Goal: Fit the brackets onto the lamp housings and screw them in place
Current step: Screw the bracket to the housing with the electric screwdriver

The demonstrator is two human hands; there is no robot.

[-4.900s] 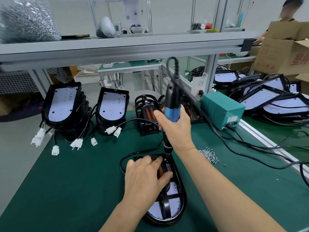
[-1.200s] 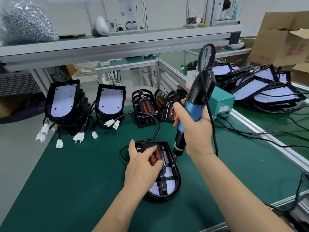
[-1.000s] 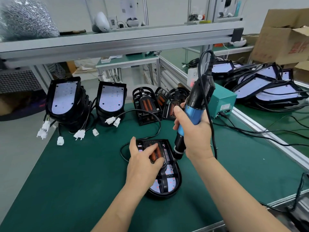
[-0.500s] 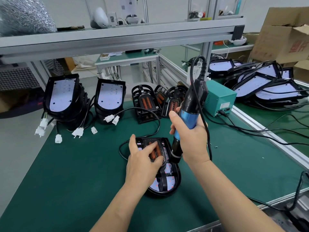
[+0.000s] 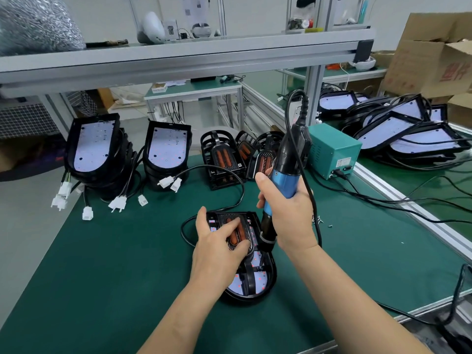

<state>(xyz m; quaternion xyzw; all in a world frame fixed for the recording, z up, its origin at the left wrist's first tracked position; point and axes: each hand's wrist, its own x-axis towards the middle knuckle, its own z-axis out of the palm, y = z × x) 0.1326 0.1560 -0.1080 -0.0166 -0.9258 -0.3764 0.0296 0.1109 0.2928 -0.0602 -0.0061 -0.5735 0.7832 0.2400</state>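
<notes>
A black lamp housing (image 5: pixel 265 284) lies flat on the green mat, with a black bracket (image 5: pixel 249 227) carrying orange strips laid on its far half. My left hand (image 5: pixel 219 247) presses down on the bracket, fingers spread over it. My right hand (image 5: pixel 288 213) grips a blue and black electric screwdriver (image 5: pixel 286 169), tilted, its tip down at the right side of the bracket. The bit itself is hidden behind the bracket and my hand.
Two stacks of housings (image 5: pixel 94 152) with white connectors stand at the back left. Loose brackets (image 5: pixel 222 159) stand behind the work. A green power box (image 5: pixel 332 149) sits right of them. Loose screws (image 5: pixel 319 221) lie by my right wrist. More housings (image 5: pixel 408 134) are piled on the right bench.
The screwdriver has come down from above the housing to the bracket's right side. My left hand stays pressed on the bracket. The view has shifted slightly.
</notes>
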